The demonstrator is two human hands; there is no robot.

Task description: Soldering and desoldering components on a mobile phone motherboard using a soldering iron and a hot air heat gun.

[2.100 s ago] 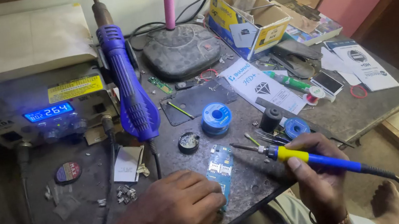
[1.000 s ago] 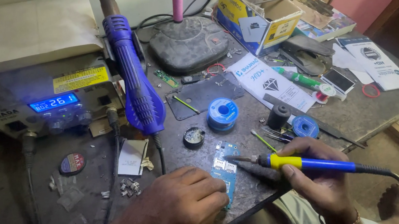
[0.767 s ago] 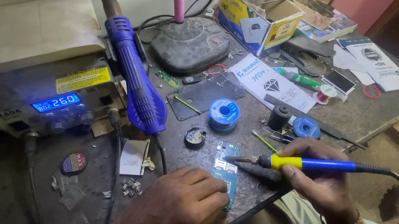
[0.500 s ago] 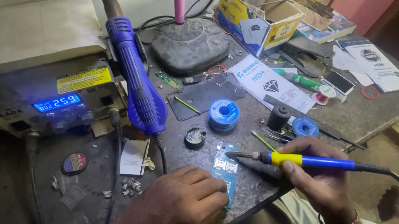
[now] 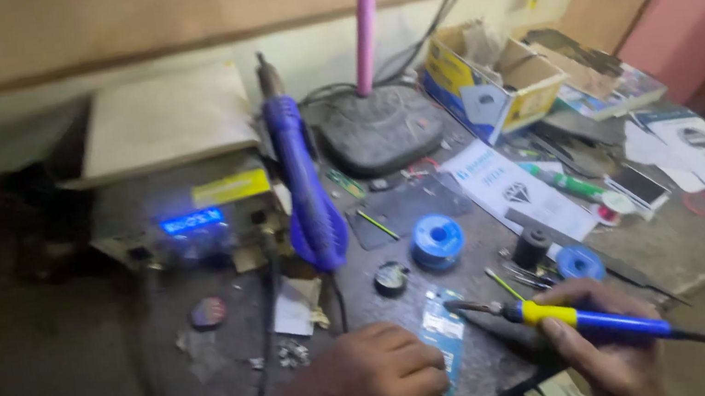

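My left hand [image 5: 358, 388] presses down on the lower end of a small blue-green circuit board [image 5: 442, 329] lying on the dark bench top. A soldering iron [image 5: 575, 318] with a yellow-and-blue handle is gripped in my right hand [image 5: 603, 347]. Its metal tip points left and sits just above the board's upper right edge. A dark watch is on my left wrist.
A blue hot-air handle [image 5: 307, 195] rests beside a rework station [image 5: 188, 218] with a lit blue display. A blue solder spool [image 5: 436, 241], a small round tin [image 5: 391, 278], a second blue spool [image 5: 580, 263], a lamp base [image 5: 379, 129], a cardboard box [image 5: 489, 80] and papers [image 5: 514, 188] crowd the bench.
The view has tilted up and left, so both hands sit lower in frame. The iron's tip stays at the board's edge and my left hand keeps holding the board.
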